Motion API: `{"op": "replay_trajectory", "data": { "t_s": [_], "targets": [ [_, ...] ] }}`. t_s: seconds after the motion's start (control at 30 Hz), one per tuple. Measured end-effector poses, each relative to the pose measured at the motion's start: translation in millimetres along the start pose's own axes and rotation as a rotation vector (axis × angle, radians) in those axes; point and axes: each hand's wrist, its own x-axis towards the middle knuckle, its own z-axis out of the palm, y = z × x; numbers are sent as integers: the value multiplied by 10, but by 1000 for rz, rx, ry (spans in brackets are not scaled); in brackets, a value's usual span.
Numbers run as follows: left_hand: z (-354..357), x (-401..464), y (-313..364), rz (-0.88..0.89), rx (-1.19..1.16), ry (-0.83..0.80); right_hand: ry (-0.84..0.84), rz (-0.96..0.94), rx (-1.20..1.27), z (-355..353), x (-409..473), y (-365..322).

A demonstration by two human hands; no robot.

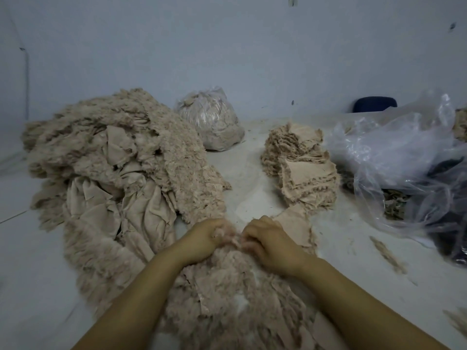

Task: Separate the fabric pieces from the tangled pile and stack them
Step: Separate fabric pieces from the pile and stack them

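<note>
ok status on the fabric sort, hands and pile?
Left hand and right hand both gripping fuzzy fabric at the tangled pile's near edge. Stack sits beyond the right hand. Nothing blocking.

Pale blue-grey wall (227, 46), dusty light floor (30, 261), dark blue chair back (375, 104) at right, dim light

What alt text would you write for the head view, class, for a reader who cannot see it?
Both hands, the left hand and right hand, grip fluffy beige fabric at the near end of a tangled pile. A neat stack sits ahead to the right, beside a clear plastic bag.
</note>
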Motion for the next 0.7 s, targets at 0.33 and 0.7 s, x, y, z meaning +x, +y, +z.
{"op": "replay_trajectory", "data": {
  "t_s": [0.33, 0.7],
  "targets": [
    [-6, -56, -11, -44, -357, 295, -230, -2, 236, -322, -133, -209],
    [84, -168, 63, -15, -529, 116, 199, 342, 761, -4, 17, -160]
  ]
}}
